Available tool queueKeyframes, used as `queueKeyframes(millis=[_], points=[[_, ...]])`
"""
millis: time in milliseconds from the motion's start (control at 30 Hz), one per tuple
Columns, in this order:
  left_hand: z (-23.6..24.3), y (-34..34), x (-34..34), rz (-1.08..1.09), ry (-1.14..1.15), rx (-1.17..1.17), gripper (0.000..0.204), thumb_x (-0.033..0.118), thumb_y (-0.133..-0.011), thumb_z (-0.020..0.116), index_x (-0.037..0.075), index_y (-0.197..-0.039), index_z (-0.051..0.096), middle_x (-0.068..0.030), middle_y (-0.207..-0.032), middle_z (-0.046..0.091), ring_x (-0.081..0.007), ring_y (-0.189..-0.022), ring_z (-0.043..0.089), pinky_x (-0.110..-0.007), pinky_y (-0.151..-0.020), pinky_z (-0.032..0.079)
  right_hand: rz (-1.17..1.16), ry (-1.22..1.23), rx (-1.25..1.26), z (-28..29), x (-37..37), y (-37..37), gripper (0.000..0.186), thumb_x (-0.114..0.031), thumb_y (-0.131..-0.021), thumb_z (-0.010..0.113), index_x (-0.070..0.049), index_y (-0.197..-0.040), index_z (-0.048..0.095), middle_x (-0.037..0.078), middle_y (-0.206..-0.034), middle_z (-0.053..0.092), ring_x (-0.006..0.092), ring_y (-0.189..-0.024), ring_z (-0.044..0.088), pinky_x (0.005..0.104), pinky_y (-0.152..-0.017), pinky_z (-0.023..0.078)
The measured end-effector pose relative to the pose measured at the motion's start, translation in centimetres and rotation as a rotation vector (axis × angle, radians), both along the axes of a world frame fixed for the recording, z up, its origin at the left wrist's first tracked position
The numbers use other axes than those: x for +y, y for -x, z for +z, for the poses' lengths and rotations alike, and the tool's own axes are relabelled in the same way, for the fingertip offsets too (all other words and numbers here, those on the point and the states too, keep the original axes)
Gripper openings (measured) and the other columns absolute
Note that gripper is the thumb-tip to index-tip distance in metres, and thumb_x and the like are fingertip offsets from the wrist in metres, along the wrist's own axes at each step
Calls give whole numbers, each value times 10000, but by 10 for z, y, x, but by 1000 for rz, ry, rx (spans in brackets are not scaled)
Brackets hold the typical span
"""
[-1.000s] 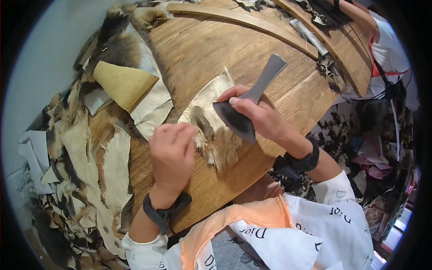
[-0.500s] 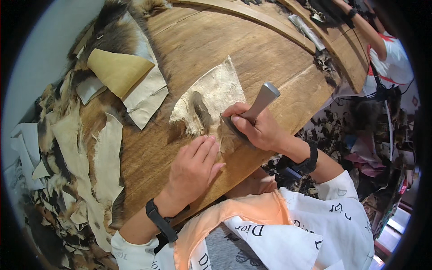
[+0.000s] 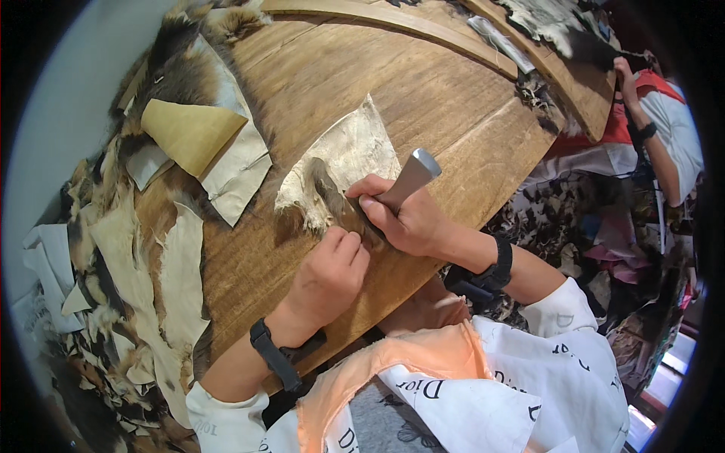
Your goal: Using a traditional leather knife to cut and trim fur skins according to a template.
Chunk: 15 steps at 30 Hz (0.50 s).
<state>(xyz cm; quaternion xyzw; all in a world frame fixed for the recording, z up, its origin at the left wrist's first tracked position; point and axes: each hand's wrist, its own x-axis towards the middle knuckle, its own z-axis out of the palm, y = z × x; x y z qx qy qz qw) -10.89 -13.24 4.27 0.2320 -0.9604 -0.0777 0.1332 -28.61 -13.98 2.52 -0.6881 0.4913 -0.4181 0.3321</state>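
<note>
A cream-coloured piece of fur pelt [image 3: 364,142] lies skin side up on the wooden table, with a dark furry fold standing up at its near part. My right hand [image 3: 414,225] is closed around a knife [image 3: 412,180] with a grey metal handle, flared at the top and tilted up to the right. The knife's lower end is mostly hidden by the hand and the fur. Beside it, my left hand [image 3: 326,273] has its fingers curled and pinched at the pelt's near edge. The two hands are close together.
The wooden table [image 3: 302,83] carries a tan pattern sheet [image 3: 192,132] over a larger pelt at the far left. Pelt strips [image 3: 181,264] and scraps heap along the left. Wooden strips [image 3: 408,23] border the far side. A co-worker's arm [image 3: 655,136] is at the far right.
My left fingers have gone from lying flat to curled in a pinch. My right hand with the knife has shifted slightly left. The co-worker has moved, with a pale pelt now showing there.
</note>
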Motion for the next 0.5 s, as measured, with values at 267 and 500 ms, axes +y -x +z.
queueKeyframes(millis=[267, 500], points=[[-11, 4, -11, 354, -558, 512, 61, 9, -719, 616, -8, -777, 608, -123, -757, 603, -274, -678, 581, -338, -611, 470, 12, 102, 32, -7, 3, 0, 59, -71, -779, 513, -45, -831, 505, 151, -647, 548, 352, -584, 556, 413, -515, 436], [-9, 6, -7, 442, -647, 512, 87, 24, -778, 604, -32, -843, 625, -115, -801, 627, -173, -672, 594, -276, -615, 463, 73, 80, 59, -1, 12, 5, 100, -45, -737, 506, -44, -827, 462, 144, -716, 511, 354, -686, 523, 423, -605, 429]])
